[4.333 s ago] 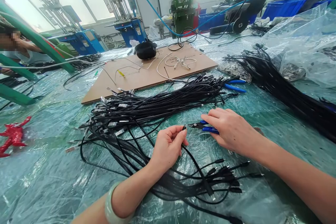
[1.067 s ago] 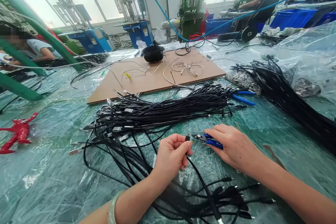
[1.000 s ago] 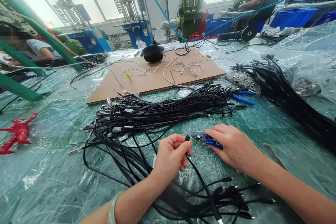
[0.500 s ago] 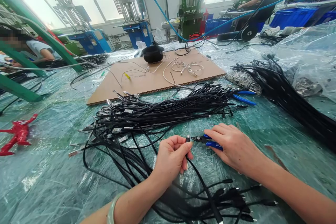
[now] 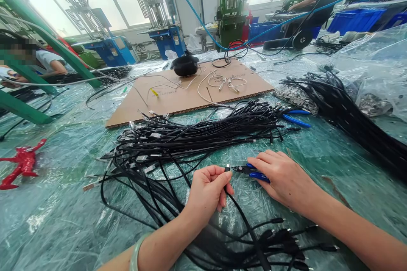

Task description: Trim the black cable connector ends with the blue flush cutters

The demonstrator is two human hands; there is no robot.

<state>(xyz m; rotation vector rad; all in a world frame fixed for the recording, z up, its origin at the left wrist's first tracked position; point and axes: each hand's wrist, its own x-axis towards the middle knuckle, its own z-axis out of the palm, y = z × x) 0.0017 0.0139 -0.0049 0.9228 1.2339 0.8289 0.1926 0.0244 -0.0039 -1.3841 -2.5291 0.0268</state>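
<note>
Between thumb and fingers, my left hand (image 5: 210,188) pinches the plug end of a black cable (image 5: 227,169), its small metal tip pointing up. My right hand (image 5: 280,175) is closed round the blue handles of flush cutters (image 5: 243,170). The cutters' dark jaws point left, right beside the plug; whether they touch it I cannot tell. Under my left forearm runs a bundle of black cables (image 5: 229,245), their plug ends fanned out at lower right. Behind my hands lies a large pile of black cables (image 5: 197,131) with metal connectors at its left end.
Behind the pile lies a cardboard sheet (image 5: 190,89) bearing white cables and a black round object (image 5: 185,65). Blue-handled pliers (image 5: 295,119) and another cable bundle (image 5: 352,118) lie at right. A red figure (image 5: 22,163) is at left. Two people sit farther off.
Almost nothing differs. The plug in my left hand has turned slightly, and the cutters stay beside it.
</note>
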